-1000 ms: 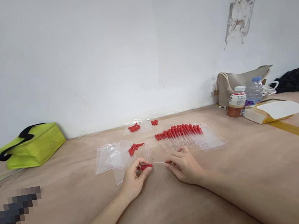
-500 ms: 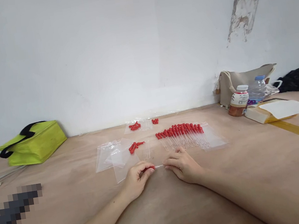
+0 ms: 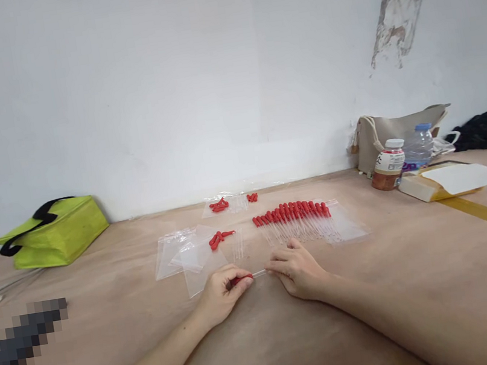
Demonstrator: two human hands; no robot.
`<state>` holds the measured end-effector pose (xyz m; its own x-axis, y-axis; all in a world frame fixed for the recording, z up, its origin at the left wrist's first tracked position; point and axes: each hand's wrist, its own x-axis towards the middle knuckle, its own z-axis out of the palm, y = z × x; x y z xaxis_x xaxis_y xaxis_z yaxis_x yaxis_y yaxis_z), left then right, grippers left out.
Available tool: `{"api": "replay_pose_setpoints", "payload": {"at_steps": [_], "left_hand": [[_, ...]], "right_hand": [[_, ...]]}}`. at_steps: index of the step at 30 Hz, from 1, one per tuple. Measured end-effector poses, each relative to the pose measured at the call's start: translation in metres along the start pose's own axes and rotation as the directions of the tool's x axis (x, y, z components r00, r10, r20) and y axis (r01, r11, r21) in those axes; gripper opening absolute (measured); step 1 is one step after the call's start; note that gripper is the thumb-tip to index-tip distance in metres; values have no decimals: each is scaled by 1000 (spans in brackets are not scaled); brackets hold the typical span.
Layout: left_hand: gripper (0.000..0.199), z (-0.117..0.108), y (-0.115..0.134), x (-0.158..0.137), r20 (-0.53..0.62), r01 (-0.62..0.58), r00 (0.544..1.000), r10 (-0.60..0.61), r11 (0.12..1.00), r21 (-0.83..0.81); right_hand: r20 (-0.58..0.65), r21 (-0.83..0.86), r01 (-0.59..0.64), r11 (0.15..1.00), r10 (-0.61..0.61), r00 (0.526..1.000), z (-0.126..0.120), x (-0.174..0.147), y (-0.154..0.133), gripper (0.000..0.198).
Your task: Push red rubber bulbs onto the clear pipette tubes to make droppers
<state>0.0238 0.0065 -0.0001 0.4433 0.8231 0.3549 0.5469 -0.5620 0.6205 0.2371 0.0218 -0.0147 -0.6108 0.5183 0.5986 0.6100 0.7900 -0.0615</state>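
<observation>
My left hand (image 3: 223, 292) pinches a red rubber dropper bulb (image 3: 242, 279) low over the table. A thin clear dropper tube (image 3: 259, 273) runs from the bulb's mouth to my right hand (image 3: 297, 269), whose fingers are closed on its other end. Just beyond my hands, loose red bulbs (image 3: 219, 238) lie on a clear plastic bag, with several bare tubes (image 3: 238, 244) to their right. A fanned row of droppers with red bulbs (image 3: 293, 211) lies behind my right hand, partly over another clear bag (image 3: 345, 222).
Clear bags (image 3: 170, 257) lie at left; more bulbs (image 3: 218, 206) and tubes sit near the wall. A lime-green bag (image 3: 58, 231) stands left. At right are a drink bottle (image 3: 388, 167), a water bottle (image 3: 421, 147), a beige bag (image 3: 364, 149) and a tissue pack (image 3: 422, 185).
The red bulb shows a little more between my left fingers, and the tube is slightly more tilted. Both hands keep nearly the same place and their grips.
</observation>
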Motion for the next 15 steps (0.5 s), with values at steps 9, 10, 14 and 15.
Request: {"api": "replay_pose_setpoints", "payload": {"at_steps": [9, 10, 14, 15], "left_hand": [[19, -1, 6, -3, 31, -125, 992, 123, 990, 65], [20, -1, 7, -3, 41, -135, 990, 132, 988, 71], [20, 0, 7, -3, 68, -171, 984, 165, 980, 97], [20, 0, 7, -3, 69, -176, 983, 169, 979, 101]], "right_hand": [[79, 141, -142, 980, 132, 988, -2, -2, -9, 19], [89, 150, -161, 975, 149, 985, -1, -2, -11, 18], [108, 160, -193, 968, 178, 978, 1, -4, -14, 18], [111, 158, -197, 968, 180, 977, 2, -4, -14, 19]]}}
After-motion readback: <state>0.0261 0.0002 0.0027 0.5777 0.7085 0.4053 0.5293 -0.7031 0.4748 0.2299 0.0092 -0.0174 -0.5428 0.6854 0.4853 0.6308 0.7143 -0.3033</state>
